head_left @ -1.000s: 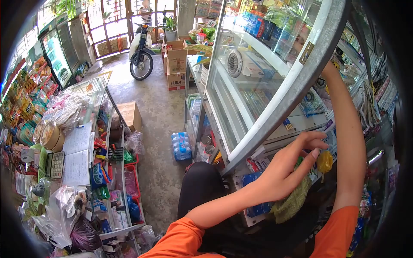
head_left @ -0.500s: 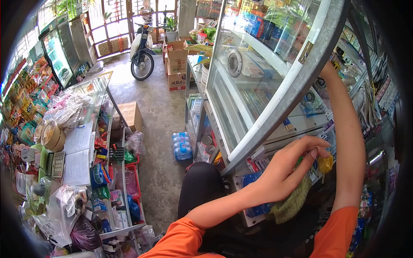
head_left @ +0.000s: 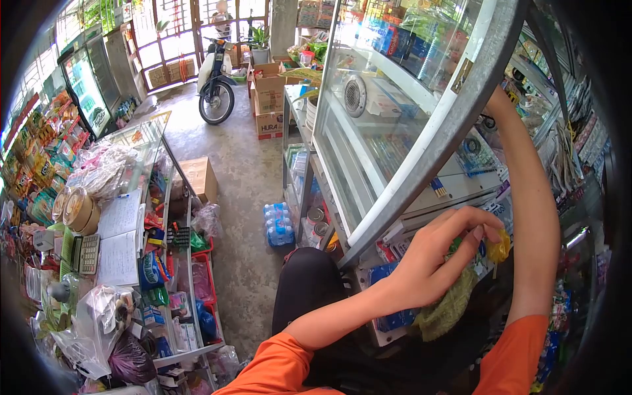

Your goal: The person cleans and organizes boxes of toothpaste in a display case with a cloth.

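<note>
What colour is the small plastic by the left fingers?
Yellow plastic, clearest in the head view.

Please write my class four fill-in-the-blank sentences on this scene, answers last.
The left hand comes from a sleeve coloured ____.
The calculator lies beside an open ____.
The bottles stand on the ____.
The box near the motorbike bears the printed word ____.

Missing words: orange; notebook; floor; HURA

Left hand [head_left: 440, 255] near yellow item [head_left: 498, 247] — glass cabinet [head_left: 374, 220], motorbike [head_left: 216, 84]
</note>
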Tool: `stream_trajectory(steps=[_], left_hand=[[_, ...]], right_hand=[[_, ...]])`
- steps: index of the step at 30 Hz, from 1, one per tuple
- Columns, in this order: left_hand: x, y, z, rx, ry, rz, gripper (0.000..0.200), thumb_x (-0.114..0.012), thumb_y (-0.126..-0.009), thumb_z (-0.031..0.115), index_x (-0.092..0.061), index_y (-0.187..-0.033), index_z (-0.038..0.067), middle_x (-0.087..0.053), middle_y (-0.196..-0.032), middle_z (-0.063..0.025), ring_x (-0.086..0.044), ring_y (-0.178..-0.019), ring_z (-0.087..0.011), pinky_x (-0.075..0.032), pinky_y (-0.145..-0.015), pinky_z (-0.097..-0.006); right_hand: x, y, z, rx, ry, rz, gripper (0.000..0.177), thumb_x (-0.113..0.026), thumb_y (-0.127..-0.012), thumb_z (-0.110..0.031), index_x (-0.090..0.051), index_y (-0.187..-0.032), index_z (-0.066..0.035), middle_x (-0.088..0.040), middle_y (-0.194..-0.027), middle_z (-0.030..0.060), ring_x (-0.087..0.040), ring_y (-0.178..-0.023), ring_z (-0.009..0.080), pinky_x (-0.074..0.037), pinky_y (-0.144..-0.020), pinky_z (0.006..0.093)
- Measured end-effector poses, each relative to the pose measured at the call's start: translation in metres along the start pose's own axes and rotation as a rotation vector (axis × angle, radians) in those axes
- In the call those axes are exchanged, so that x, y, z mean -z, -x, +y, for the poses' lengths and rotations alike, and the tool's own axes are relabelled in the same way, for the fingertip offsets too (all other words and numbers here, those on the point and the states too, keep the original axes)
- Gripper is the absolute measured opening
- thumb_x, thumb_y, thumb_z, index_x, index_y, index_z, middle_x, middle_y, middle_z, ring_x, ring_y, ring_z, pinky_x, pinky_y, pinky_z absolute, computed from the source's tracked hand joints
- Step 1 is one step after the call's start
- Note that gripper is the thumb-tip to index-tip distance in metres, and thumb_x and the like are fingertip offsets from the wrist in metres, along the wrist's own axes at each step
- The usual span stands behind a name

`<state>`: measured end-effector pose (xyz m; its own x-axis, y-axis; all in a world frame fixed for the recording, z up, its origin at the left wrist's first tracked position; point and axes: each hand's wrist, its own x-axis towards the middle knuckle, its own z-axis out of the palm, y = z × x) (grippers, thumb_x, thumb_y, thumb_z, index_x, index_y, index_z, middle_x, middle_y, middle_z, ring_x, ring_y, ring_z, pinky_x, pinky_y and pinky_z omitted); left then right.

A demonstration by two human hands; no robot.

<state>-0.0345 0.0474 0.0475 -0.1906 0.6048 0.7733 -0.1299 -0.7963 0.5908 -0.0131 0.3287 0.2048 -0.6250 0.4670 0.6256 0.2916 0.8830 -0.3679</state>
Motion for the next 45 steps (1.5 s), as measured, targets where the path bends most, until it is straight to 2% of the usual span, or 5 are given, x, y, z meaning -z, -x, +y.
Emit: stream_trajectory(steps=[9,18,23,29,45], left_hand=[[-0.004,0.002,0.001,0.085,0.061,-0.027,0.029,-0.047,-0.106,0.001,-0.056,-0.133,-0.001,-0.071,-0.118,-0.0128,-0.066,-0.112,-0.0191,-0.049,-0.100,-0.0343],[-0.012,-0.001,-0.006,0.124,-0.053,-0.050,0.034,-0.051,-0.104,0.010,-0.055,-0.137,0.002,-0.063,-0.138,-0.0125,-0.060,-0.118,-0.0204,-0.049,-0.101,-0.0377],[-0.019,-0.003,-0.011,0.161,-0.050,-0.041,0.035,-0.051,-0.104,0.010,-0.055,-0.138,0.002,-0.062,-0.140,-0.0122,-0.059,-0.120,-0.0200,-0.051,-0.098,-0.0362],[-0.022,-0.001,-0.010,0.173,-0.045,-0.038,0.035,-0.051,-0.104,0.009,-0.055,-0.138,0.002,-0.060,-0.141,-0.0122,-0.059,-0.120,-0.0199,-0.052,-0.097,-0.0351],[-0.005,0.000,-0.002,0.119,-0.072,-0.014,0.035,-0.053,-0.105,0.012,-0.055,-0.138,0.001,-0.062,-0.137,-0.0123,-0.060,-0.117,-0.0201,-0.056,-0.092,-0.0349]], right_hand=[[0.034,0.054,-0.044,-0.157,0.095,0.077,0.046,-0.073,-0.092,-0.030,-0.071,-0.128,-0.002,-0.076,-0.099,0.0109,-0.071,-0.093,0.0131,-0.052,-0.082,0.0264],[0.074,0.182,-0.089,-0.222,-0.251,0.430,0.047,-0.074,-0.096,-0.025,-0.067,-0.138,-0.005,-0.075,-0.106,0.0073,-0.067,-0.099,0.0102,-0.049,-0.087,0.0232],[0.089,0.193,-0.093,-0.204,-0.245,0.405,0.051,-0.073,-0.097,-0.025,-0.064,-0.140,-0.001,-0.074,-0.109,0.0081,-0.068,-0.102,0.0120,-0.052,-0.093,0.0265],[0.102,0.180,-0.058,-0.470,-0.927,0.238,0.042,-0.068,-0.099,-0.031,-0.060,-0.126,0.000,-0.069,-0.115,0.0178,-0.071,-0.103,0.0235,-0.062,-0.095,0.0359],[0.072,0.168,-0.053,-0.535,-1.095,0.203,0.050,-0.058,-0.104,-0.034,-0.051,-0.134,0.004,-0.064,-0.123,0.0145,-0.069,-0.109,0.0260,-0.061,-0.099,0.0397]])
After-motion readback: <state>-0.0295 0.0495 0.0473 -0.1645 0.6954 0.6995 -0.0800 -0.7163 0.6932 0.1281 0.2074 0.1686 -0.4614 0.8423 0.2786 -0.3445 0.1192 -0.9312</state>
